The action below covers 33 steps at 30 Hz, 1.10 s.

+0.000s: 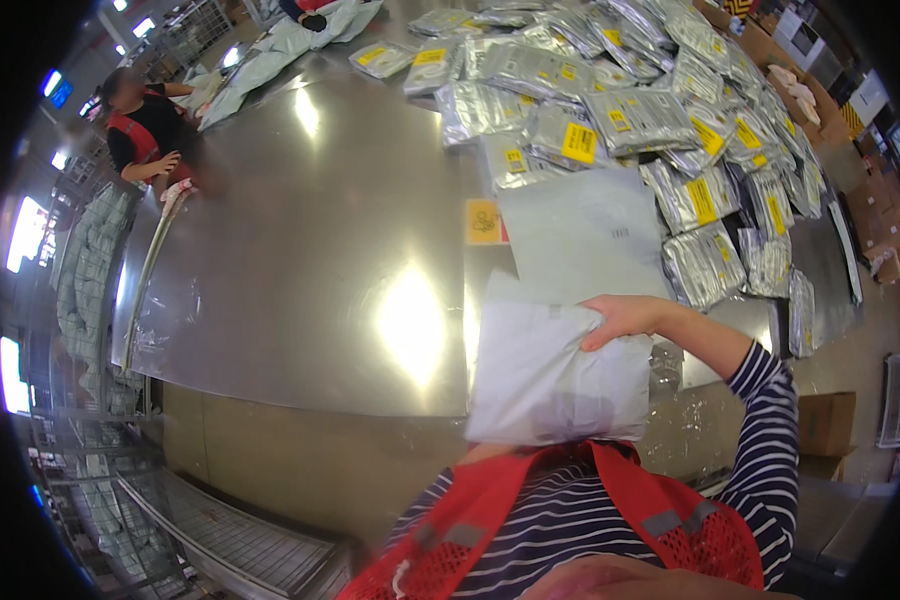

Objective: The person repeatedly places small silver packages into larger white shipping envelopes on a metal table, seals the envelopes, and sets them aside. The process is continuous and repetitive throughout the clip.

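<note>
A white plastic mailer bag (pixel 547 367) is held up in front of my chest, over the near edge of the metal table. My right hand (pixel 626 319) grips its upper right side, thumb on the near face. Only a strip of my left wrist shows below the bag's lower edge; the hand is hidden behind or inside the bag. A darker patch shows through the plastic low on the bag. Just beyond, another pale mailer bag (pixel 585 232) lies flat, bearing a small printed code. Silver packets with yellow labels (pixel 637 124) are heaped around its far and right sides.
The metal table (pixel 292 262) spreads to the left, with an orange sticker (pixel 484 222) on it. A person in a red vest (pixel 142 135) stands at its far left; another person's gloved hand (pixel 313 21) is at the far edge. Wire cages (pixel 90 300) and cardboard boxes (pixel 825 424) flank the table.
</note>
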{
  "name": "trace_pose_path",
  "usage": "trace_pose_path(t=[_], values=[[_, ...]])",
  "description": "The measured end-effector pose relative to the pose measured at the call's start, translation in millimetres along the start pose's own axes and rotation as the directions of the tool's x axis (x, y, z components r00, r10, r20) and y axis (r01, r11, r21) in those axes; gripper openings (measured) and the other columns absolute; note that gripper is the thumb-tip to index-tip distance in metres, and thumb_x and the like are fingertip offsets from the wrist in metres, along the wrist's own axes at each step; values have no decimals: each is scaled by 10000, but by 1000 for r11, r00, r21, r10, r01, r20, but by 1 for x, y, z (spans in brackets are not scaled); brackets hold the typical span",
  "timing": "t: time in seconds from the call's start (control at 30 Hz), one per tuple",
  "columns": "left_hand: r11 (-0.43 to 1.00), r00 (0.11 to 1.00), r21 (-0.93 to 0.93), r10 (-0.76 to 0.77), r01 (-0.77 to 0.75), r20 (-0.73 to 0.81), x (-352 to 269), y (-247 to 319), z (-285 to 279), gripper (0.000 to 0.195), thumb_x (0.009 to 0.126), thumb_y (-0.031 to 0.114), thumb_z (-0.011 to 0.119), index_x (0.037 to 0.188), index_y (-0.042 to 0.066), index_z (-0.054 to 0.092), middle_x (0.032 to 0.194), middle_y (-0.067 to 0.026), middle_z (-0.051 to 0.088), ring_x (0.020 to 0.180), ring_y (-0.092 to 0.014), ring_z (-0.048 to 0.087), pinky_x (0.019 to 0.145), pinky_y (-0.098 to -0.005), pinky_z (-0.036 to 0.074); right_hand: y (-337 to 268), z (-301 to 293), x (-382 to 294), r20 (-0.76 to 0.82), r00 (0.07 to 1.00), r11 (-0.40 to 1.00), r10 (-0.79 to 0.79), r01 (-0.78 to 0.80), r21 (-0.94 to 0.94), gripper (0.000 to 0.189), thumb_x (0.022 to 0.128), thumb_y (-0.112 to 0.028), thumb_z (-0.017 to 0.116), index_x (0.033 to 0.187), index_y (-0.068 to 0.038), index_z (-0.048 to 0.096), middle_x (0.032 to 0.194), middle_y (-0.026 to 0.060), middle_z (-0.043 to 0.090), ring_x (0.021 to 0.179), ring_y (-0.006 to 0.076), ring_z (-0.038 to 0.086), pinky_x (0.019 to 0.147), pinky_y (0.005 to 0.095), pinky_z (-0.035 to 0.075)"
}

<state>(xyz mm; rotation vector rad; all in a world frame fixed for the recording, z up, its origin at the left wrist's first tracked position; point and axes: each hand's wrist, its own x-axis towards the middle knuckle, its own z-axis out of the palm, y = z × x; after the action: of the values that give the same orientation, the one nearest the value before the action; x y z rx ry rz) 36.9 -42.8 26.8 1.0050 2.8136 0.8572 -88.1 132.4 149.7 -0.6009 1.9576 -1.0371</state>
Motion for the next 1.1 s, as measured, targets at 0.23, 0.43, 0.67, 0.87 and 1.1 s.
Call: trace_pose_path(t=[0.23, 0.43, 0.67, 0.87, 1.1], values=[[998, 996, -60, -16, 10, -92, 6, 0, -5, 801, 766, 517, 733, 1342, 0, 527, 1471, -185, 429, 1388, -339, 365, 1163, -512, 240, -142, -150, 214, -399, 852, 860, -339, 453, 234, 834, 866, -586, 659, 1370, 13, 375, 1394, 230, 455, 1212, 282, 526, 1009, 429, 449], [997, 988, -68, -29, 19, -150, 9, -11, 11, 754, 729, 458, 782, 1288, 7, 554, 1442, -199, 448, 1368, -366, 384, 1137, -534, 271, -100, -42, 281, -447, 720, 830, -531, 548, -103, 623, 892, -394, 680, 1323, 17, 498, 1085, 168, 669, 1012, 282, 635, 861, 415, 498], [1000, 986, -3, -25, 25, -162, 13, 1, 1, 648, 714, 359, 799, 1219, 16, 582, 1368, -197, 504, 1307, -373, 449, 1099, -555, 307, 70, 11, 105, -364, 489, 578, -793, 416, -702, 239, 810, -59, 649, 1049, -45, 639, 1039, 122, 646, 1047, 327, 583, 935, 417, 477], [998, 984, 57, 13, -3, -180, 18, 4, 10, 609, 719, 335, 789, 1216, 44, 589, 1363, -180, 520, 1302, -365, 460, 1100, -551, 312, 187, -32, -78, -921, 136, 719, -365, -587, -372, 559, 722, -196, 754, 1220, -30, 561, 1241, 194, 560, 1193, 392, 504, 962, 503, 437], [997, 982, 76, 27, -13, -189, 13, 2, 11, 596, 726, 305, 786, 1222, 45, 583, 1370, -168, 514, 1308, -367, 453, 1099, -553, 311, 198, -24, -103, -989, 149, 531, -1, -838, -126, 878, 634, -233, 785, 1395, -1, 413, 1375, 318, 401, 1324, 476, 370, 1009, 559, 391]])
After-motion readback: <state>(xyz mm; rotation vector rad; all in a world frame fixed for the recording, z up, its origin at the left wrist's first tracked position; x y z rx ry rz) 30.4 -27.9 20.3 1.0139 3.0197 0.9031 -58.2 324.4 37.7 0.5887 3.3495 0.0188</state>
